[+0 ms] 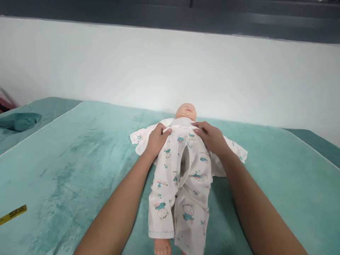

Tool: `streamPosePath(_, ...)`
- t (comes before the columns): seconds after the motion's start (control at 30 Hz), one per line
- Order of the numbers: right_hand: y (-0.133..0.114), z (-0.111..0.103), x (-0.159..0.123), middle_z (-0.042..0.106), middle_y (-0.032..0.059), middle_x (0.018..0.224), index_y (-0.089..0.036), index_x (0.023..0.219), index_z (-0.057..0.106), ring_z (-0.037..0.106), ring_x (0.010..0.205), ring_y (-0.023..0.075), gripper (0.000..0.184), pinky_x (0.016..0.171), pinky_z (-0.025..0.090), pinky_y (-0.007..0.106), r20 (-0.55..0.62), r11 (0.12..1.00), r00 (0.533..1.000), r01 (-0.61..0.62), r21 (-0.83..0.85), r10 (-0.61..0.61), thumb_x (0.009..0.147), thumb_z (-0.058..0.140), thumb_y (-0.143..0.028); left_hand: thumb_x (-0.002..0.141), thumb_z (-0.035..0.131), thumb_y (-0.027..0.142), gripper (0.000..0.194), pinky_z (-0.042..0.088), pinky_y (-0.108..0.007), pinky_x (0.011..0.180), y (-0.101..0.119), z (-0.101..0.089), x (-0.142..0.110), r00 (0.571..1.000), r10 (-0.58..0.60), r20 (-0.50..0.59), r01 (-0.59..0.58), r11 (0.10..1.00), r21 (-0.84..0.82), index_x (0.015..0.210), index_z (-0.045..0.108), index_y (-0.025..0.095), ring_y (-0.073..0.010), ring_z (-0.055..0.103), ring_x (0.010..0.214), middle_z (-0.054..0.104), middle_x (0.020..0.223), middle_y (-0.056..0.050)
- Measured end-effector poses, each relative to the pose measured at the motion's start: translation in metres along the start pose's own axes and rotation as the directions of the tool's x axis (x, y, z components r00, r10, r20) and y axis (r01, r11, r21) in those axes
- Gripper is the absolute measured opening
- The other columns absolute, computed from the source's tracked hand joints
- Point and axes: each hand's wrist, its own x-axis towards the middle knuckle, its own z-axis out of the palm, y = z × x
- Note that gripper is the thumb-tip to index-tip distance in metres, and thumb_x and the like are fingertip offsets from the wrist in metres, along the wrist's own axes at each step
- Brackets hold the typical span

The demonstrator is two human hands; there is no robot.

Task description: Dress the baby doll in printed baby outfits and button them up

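Observation:
A baby doll (186, 110) lies on its back on a teal mat (79, 159), head away from me. It wears a white romper (183, 184) printed with small teal animals, and the front gapes open down the middle. My left hand (156, 141) pinches the romper's left collar edge by the doll's shoulder. My right hand (209, 137) grips the right collar edge at the chest. One bare doll foot (162, 247) sticks out of the left leg at the bottom.
A white wall (170, 71) rises just behind the mat. A second teal mat with a dark green cushion (20, 121) lies at the far left. A yellow tape strip (12, 214) sits on the mat at the lower left.

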Motion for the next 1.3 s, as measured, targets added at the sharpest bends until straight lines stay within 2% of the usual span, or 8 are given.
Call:
streamPosePath(0.1, 0.001, 0.003, 0.018, 0.066, -0.0001, 0.077, -0.025, 0.075, 0.051, 0.054, 0.071, 0.0201, 0.017, 0.069, 0.035, 0.034, -0.056, 0.977, 0.996, -0.072, -0.201, 0.062, 0.086, 0.053, -0.039, 0.087, 0.053, 0.036, 0.026, 0.031, -0.027, 0.062, -0.002, 0.003, 0.010, 1.000, -0.023, -0.018, 0.024, 0.997, 0.073, 0.071, 0.038, 0.022, -0.0155, 0.043, 0.065, 0.045, 0.066, 0.003)
streamPosePath(0.2, 0.007, 0.009, 0.031, 0.051, -0.0025, 0.060, -0.025, 0.070, 0.044, 0.043, 0.060, 0.0170, 0.022, 0.062, 0.030, 0.031, -0.142, 0.957, 0.982, -0.156, -0.244, 0.124, 0.085, 0.053, -0.038, 0.088, 0.052, 0.036, 0.026, 0.030, -0.028, 0.063, -0.004, 0.008, 0.022, 0.998, -0.054, -0.039, 0.059, 0.988, 0.144, 0.072, 0.036, 0.023, -0.0169, 0.044, 0.064, 0.046, 0.065, 0.002)
streamPosePath(0.33, 0.018, 0.015, 0.033, 0.048, -0.0024, 0.063, -0.024, 0.070, 0.046, 0.043, 0.064, 0.0165, 0.024, 0.062, 0.031, 0.031, -0.178, 0.972, 0.968, -0.200, -0.120, 0.177, 0.083, 0.057, -0.042, 0.089, 0.053, 0.037, 0.021, 0.033, -0.030, 0.064, -0.003, 0.016, 0.030, 0.995, -0.077, -0.060, 0.089, 0.973, 0.214, 0.079, 0.041, 0.024, -0.0199, 0.048, 0.064, 0.049, 0.066, 0.000)
streamPosePath(0.5, 0.026, 0.017, 0.024, 0.060, 0.0007, 0.083, -0.023, 0.077, 0.056, 0.051, 0.078, 0.0182, 0.028, 0.073, 0.039, 0.033, -0.151, 0.984, 0.973, -0.167, 0.056, 0.173, 0.081, 0.059, -0.051, 0.091, 0.053, 0.032, 0.010, 0.038, -0.034, 0.085, -0.001, 0.017, 0.028, 0.978, 0.207, 0.005, -0.196, 0.920, 0.338, 0.091, 0.052, 0.022, -0.0268, 0.052, 0.101, 0.062, 0.100, -0.010)
streamPosePath(0.6, 0.028, 0.016, 0.022, 0.064, 0.0023, 0.094, -0.023, 0.082, 0.056, 0.053, 0.086, 0.0202, 0.032, 0.078, 0.040, 0.034, -0.082, 0.977, 0.982, -0.157, 0.145, 0.170, 0.082, 0.058, -0.055, 0.093, 0.050, 0.029, 0.009, 0.028, -0.041, 0.102, -0.004, 0.015, 0.029, 0.966, 0.256, 0.048, -0.255, 0.894, 0.368, 0.093, 0.055, 0.022, -0.0273, 0.048, 0.115, 0.062, 0.117, -0.010)
streamPosePath(0.73, 0.027, 0.013, 0.023, 0.060, -0.0014, 0.078, -0.023, 0.077, 0.055, 0.051, 0.076, 0.0181, 0.030, 0.072, 0.039, 0.032, -0.017, 0.970, 0.977, -0.211, 0.121, 0.215, 0.083, 0.057, -0.052, 0.095, 0.044, 0.029, 0.013, 0.027, -0.043, 0.102, -0.008, 0.016, 0.036, 0.980, 0.179, 0.085, -0.197, 0.919, 0.342, 0.089, 0.054, 0.022, -0.0242, 0.057, 0.101, 0.066, 0.105, -0.007)
streamPosePath(0.93, 0.028, 0.012, 0.029, 0.054, -0.0021, 0.067, -0.024, 0.074, 0.054, 0.046, 0.068, 0.0171, 0.023, 0.066, 0.034, 0.031, -0.124, 0.977, 0.971, -0.213, -0.034, 0.207, 0.083, 0.055, -0.045, 0.092, 0.048, 0.032, 0.017, 0.036, -0.036, 0.084, -0.010, 0.019, 0.052, 0.998, 0.059, -0.005, -0.054, 0.941, 0.334, 0.077, 0.048, 0.023, -0.0226, 0.057, 0.071, 0.057, 0.066, -0.001)
streamPosePath(1.3, 0.031, 0.018, 0.038, 0.052, -0.0023, 0.062, -0.023, 0.068, 0.047, 0.045, 0.065, 0.0165, 0.023, 0.064, 0.033, 0.031, -0.244, 0.965, 0.942, -0.254, -0.067, 0.231, 0.079, 0.058, -0.040, 0.094, 0.044, 0.037, 0.020, 0.037, -0.036, 0.084, -0.004, 0.023, 0.056, 0.999, 0.024, -0.044, -0.005, 0.918, 0.396, 0.081, 0.049, 0.023, -0.0251, 0.060, 0.081, 0.064, 0.076, -0.004)
